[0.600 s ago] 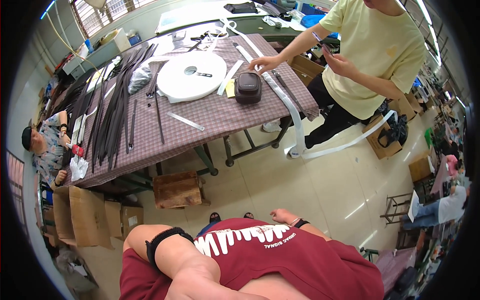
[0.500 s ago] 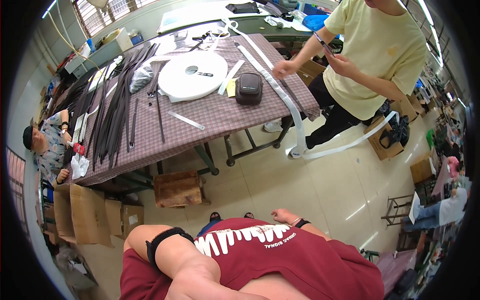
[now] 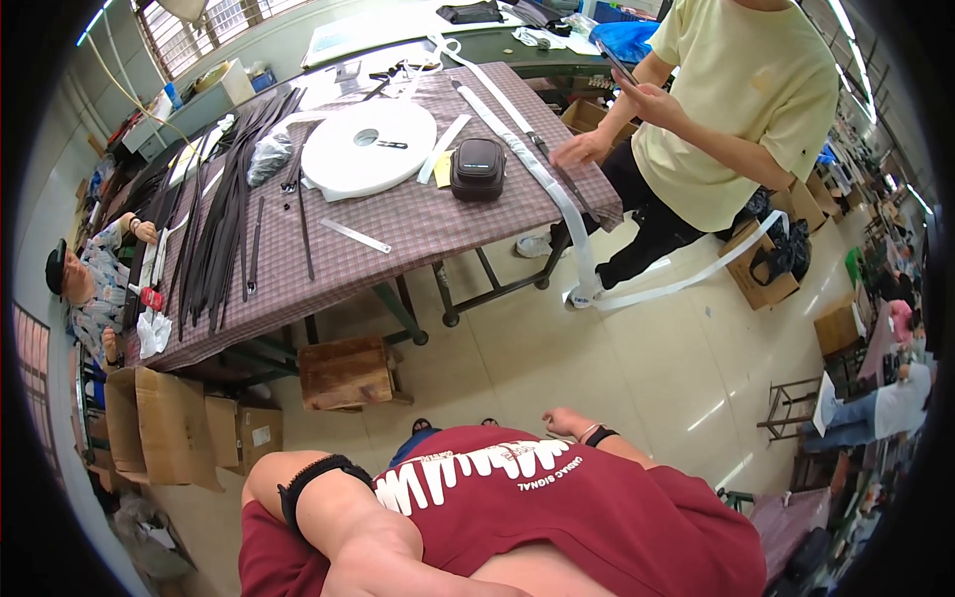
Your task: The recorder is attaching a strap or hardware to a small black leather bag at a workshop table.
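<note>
My right hand (image 3: 569,423) hangs low beside my body over the tiled floor, fingers loosely apart with nothing visible in them. A dark band circles its wrist. My left arm bends across the lower edge, and its hand is out of view. Beyond me, a table with a checked cloth (image 3: 288,298) bears a large roll of white webbing (image 3: 343,164), a small dark zipped case (image 3: 478,169) and a metal ruler (image 3: 355,235). Dark straps (image 3: 209,239) lie bunched on its left half. A long white strip (image 3: 572,214) drops over the right edge to the floor.
A wooden stool (image 3: 345,373) stands under the near table edge, with cardboard boxes (image 3: 164,423) to its left. Across the table's right end, a co-worker in a yellow shirt (image 3: 741,109) holds a phone (image 3: 615,65). Another person (image 3: 95,274) sits at the left end.
My view has shifted slightly; my right hand stays low. The co-worker's phone is higher, and their other hand has spread its fingers over the table edge. The left person's hands have moved.
</note>
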Demonstrator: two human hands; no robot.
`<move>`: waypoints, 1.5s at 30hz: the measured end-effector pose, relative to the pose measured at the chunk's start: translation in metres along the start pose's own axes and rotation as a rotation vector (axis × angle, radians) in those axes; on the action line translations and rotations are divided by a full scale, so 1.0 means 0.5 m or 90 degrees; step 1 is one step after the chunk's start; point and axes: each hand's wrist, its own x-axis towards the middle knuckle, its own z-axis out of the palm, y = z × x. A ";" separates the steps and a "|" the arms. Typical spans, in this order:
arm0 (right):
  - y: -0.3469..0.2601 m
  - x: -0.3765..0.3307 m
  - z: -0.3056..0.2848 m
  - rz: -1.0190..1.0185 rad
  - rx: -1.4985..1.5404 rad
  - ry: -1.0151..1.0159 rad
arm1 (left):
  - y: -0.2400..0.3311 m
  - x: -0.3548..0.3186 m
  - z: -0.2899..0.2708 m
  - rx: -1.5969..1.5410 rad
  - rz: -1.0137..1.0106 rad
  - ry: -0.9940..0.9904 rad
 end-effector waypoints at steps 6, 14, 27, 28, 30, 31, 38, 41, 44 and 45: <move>-0.007 -0.023 -0.011 -0.011 -0.023 0.003 | -0.009 0.011 0.001 -0.100 -0.015 -0.057; 0.034 -0.026 -0.010 -0.003 -0.005 0.007 | -0.012 0.034 0.022 -0.113 -0.144 -0.144; 0.078 -0.016 -0.027 0.012 -0.054 0.042 | -0.073 0.016 0.152 -0.019 -0.091 0.123; 0.066 -0.024 -0.038 0.028 -0.047 0.014 | -0.087 0.008 0.183 0.111 0.026 0.329; 0.059 -0.025 -0.044 0.041 -0.041 -0.015 | -0.095 0.008 0.181 0.124 0.027 0.315; 0.060 -0.020 -0.044 0.039 -0.043 -0.019 | -0.098 0.007 0.179 0.136 0.030 0.301; 0.045 0.011 -0.059 0.028 -0.067 -0.036 | -0.070 0.020 0.065 -0.084 -0.291 -0.067; 0.031 0.021 -0.069 0.031 -0.052 -0.038 | -0.053 -0.005 0.073 -0.103 -0.389 0.033; 0.015 0.026 -0.080 0.020 -0.061 -0.040 | -0.080 0.003 0.057 -0.047 -0.335 0.018; 0.009 0.030 -0.084 0.015 -0.062 -0.037 | -0.089 0.004 0.050 -0.044 -0.317 0.004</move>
